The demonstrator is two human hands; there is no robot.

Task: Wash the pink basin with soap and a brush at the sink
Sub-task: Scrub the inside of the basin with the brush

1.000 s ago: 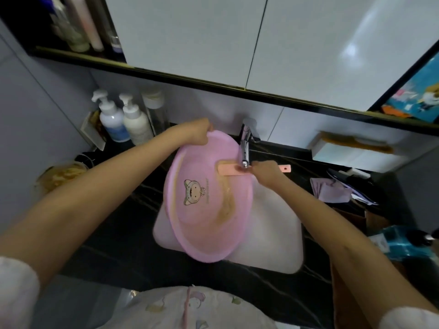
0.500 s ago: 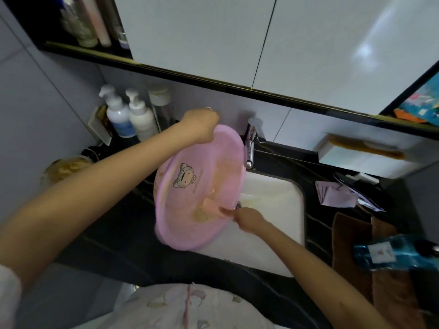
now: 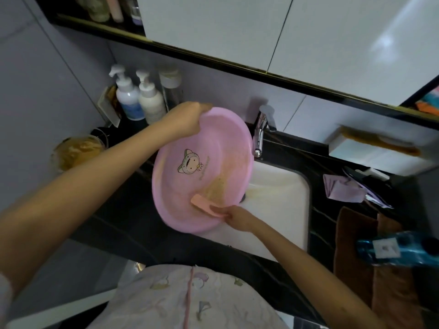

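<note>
top: pale printed garment (image 3: 190, 302) at bottom edge, nearest the camera
right hand: right hand (image 3: 238, 219) fingers curled round handle of salmon brush (image 3: 205, 205), just off basin's lower rim
brush: head lies against basin's inner wall, low right, next to a yellow-brown smear
basin: pink basin (image 3: 202, 167) tipped up on edge, inside facing camera, cartoon cat sticker mid-bottom; over left side of the sink, lower rim overlaps the counter edge
sink: white sink (image 3: 285, 210) set in black counter (image 3: 114, 224), yellowish stain near drain, drain mostly hidden by basin
right of sink: brown towel (image 3: 370, 264) on counter, blue bottle (image 3: 401, 250) lying on it; lilac cloth (image 3: 342, 189) behind
left hand: left hand (image 3: 187, 121) clamps basin's top rim, fingers wrapped over the far edge, fingertips hidden
faucet: chrome faucet (image 3: 261, 131) just beside basin's upper right rim, contact unclear
back left: two white pump bottles (image 3: 139, 98), clear jar (image 3: 171, 86) beside them, tub of yellowish stuff (image 3: 76, 150) on counter's left end
back right: white tray (image 3: 380, 150) against wall
above: white cabinets (image 3: 237, 32)
</note>
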